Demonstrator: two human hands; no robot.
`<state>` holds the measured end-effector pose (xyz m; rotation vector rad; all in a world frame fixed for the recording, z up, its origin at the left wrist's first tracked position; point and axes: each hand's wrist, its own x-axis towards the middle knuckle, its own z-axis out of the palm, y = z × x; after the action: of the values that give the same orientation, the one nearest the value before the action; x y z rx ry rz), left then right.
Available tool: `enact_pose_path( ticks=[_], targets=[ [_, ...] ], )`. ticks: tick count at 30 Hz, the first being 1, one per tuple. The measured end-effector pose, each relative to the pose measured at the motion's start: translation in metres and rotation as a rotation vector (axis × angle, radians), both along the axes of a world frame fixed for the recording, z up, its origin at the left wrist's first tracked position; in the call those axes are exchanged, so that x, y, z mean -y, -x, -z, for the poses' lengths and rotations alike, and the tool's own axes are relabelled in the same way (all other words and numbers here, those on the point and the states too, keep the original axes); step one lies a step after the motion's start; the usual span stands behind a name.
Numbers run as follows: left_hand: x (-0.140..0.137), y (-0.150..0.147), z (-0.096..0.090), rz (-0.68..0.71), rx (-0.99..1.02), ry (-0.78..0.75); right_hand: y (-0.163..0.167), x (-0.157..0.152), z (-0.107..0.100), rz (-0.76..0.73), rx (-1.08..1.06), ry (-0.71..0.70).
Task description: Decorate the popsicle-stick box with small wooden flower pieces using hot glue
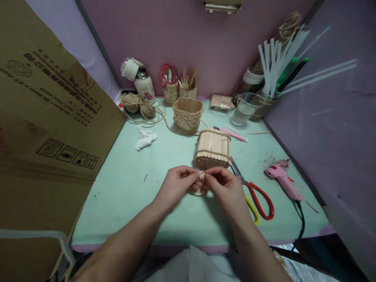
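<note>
My left hand [180, 183] and my right hand [225, 186] meet near the front middle of the table, thumbs and fingertips pinched together. Between them is a small pale piece [201, 175], too small for me to tell its kind. Just under the fingertips sits a small brownish object [200, 192] with a pale lower edge, mostly hidden by my hands. Right behind my fingers, a wooden-stick box [214, 144] lies on its side, with twine bands around it. Scissors [249, 188] with red and yellow handles rest beside my right hand.
A pink glue gun [283, 180] lies at the right, its cord running off the front edge. Behind stand a stick-covered basket [188, 115], twine balls [132, 102], a plastic cup [245, 109] and a pink pen-like tool [233, 134]. Crumpled tissue [145, 138] lies left; a cardboard box [53, 117] walls that side.
</note>
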<state>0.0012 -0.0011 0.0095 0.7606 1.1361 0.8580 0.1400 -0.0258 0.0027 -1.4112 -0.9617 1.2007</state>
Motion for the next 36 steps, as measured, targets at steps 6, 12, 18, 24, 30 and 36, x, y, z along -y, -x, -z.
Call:
enact_pose_path(
  ticks=[6,12,18,24,30,36],
  targets=[
    [0.0004,-0.0008,-0.0004,-0.007,0.027,0.034,0.0022,0.0001,0.0016,0.013,-0.026,0.004],
    [-0.0001,-0.0013,-0.0004,-0.005,0.036,0.043,0.0020,0.0003,0.0039,0.020,-0.025,0.001],
    [0.0008,-0.0010,-0.0003,-0.004,0.039,0.043,0.0031,0.0008,0.0037,0.040,-0.011,0.001],
    [0.0012,-0.0020,0.0004,0.010,0.072,0.064,0.0058,0.0023,0.0050,0.086,0.001,-0.036],
    [0.0008,-0.0016,0.0017,0.026,0.085,0.069,0.0057,0.0030,0.0077,0.101,-0.002,-0.041],
    [0.0014,-0.0012,0.0025,0.026,0.090,0.075,0.0058,0.0024,0.0079,0.086,-0.013,-0.038]
  ],
)
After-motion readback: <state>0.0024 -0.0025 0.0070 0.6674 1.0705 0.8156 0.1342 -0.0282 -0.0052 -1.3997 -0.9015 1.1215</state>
